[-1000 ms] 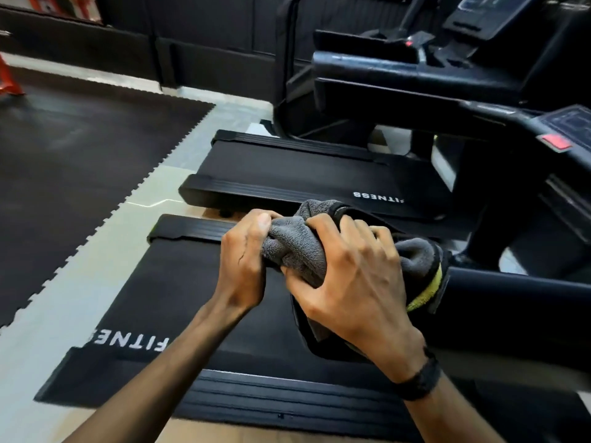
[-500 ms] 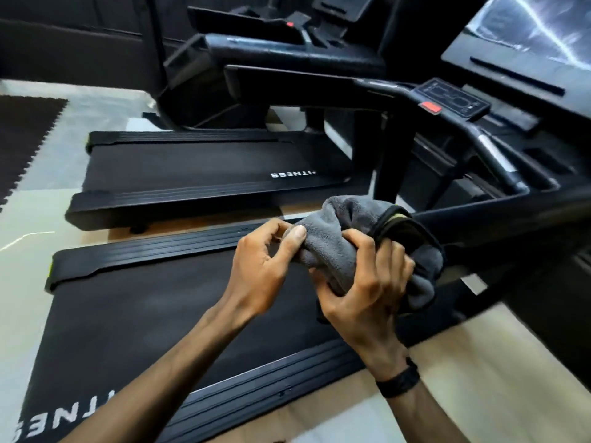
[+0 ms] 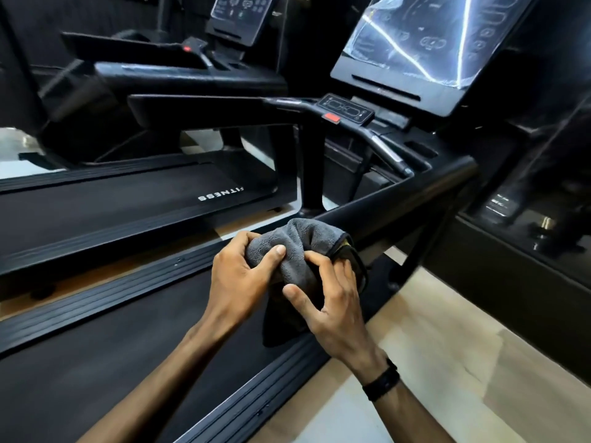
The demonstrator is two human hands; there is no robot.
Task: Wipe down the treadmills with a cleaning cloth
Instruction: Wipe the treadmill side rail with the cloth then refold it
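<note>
Holding a bunched grey cloth in both hands above the near treadmill, close to the inner end of its side handrail. Left hand curled round the left side of the bundle, thumb pressed flat on the front of the fabric, other fingers wrapped behind and out of sight. Right hand pinching the cloth from the right, thumb low on the fold, index finger bent on top, remaining fingers bent against the dark edge seam. Yellowish trim showing at the cloth's right edge, just beside the handrail; whether cloth and rail touch cannot be told. Loose lower part of the cloth hanging down in shadow between the two wrists, over the belt near the treadmill's right side rail.

Black band worn on the right wrist. Console screen of the near treadmill standing tilted at upper right, covered by wrinkled glossy film catching bright streaks of light. Small control panel with a red tab sitting below the screen. Second treadmill parked beside the first, farther away on the left, white lettering on its belt, own console at top centre. Pale floor visible along the right edge of the near treadmill.
</note>
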